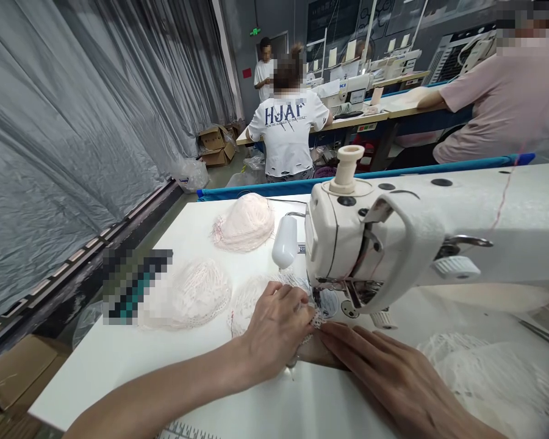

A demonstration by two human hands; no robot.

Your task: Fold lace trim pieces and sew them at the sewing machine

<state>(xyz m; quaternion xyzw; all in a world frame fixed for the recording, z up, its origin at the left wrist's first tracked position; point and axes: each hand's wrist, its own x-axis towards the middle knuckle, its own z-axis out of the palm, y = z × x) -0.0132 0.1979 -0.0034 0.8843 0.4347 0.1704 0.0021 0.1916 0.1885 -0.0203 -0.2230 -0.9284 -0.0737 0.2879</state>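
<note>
A white sewing machine (439, 207) reaches in from the right, its needle area just ahead of my hands. White lace fabric (251, 296) lies to the left of the needle, and its edge runs up to the presser foot. My left hand (277, 329) is closed over this lace with bent fingers. My right hand (384, 366) pinches the edge between thumb and fingers, close to the left fingertips. A beige strip of cloth (320, 349) shows between the hands. What lies under the left palm is hidden.
Pale pink lace cups (244, 222) sit stacked on the white table (132, 378), with another lace pile (196, 292) at left. More white lace (489, 372) and metal scissors (542, 334) lie at right. A ruler (187, 430) marks the front edge. Co-workers sit beyond the blue rail (256, 190).
</note>
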